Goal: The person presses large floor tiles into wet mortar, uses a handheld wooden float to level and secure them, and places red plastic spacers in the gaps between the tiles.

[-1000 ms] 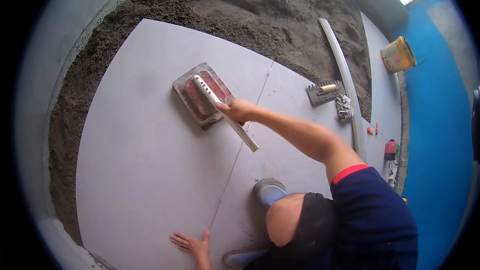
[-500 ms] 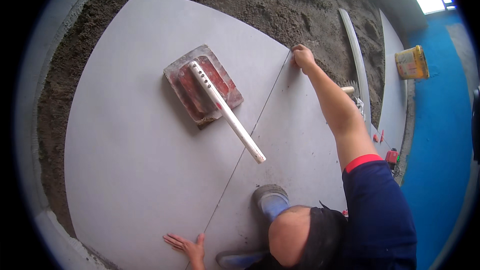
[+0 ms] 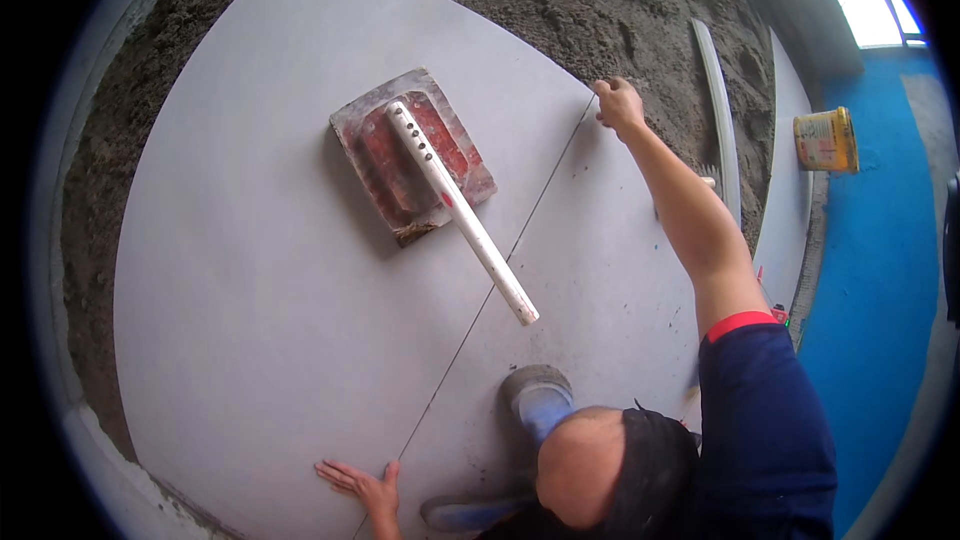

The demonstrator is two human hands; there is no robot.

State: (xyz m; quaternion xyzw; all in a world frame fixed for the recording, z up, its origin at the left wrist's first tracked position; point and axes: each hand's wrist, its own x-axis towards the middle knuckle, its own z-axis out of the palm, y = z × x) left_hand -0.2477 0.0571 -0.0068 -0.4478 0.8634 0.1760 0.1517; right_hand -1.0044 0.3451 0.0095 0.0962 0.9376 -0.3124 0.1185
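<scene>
Left hand (image 3: 362,488) is lying flat, spread, empty on tile (image 3: 250,240), bottom left. Tool (image 3: 440,178) is resting upper centre, long handle (image 3: 488,255) pointing lower right over seam (image 3: 453,360). Right hand (image 3: 620,105) is half-curling at seam's upper-right end; can't tell contents.

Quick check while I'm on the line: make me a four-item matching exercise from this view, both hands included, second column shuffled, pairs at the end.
Things:
1. Bare left hand
2. Bare right hand
3. Red rectangular block tool with long silver handle
4. Yellow round bucket

Places or states:
A. Near the blue painted wall
B. Palm down on the large pale-grey tile
C. Unheld, handle reaching over the thin dark joint
D. Fingers curled at the joint's far end

Pairs: 1-B, 2-D, 3-C, 4-A
</scene>
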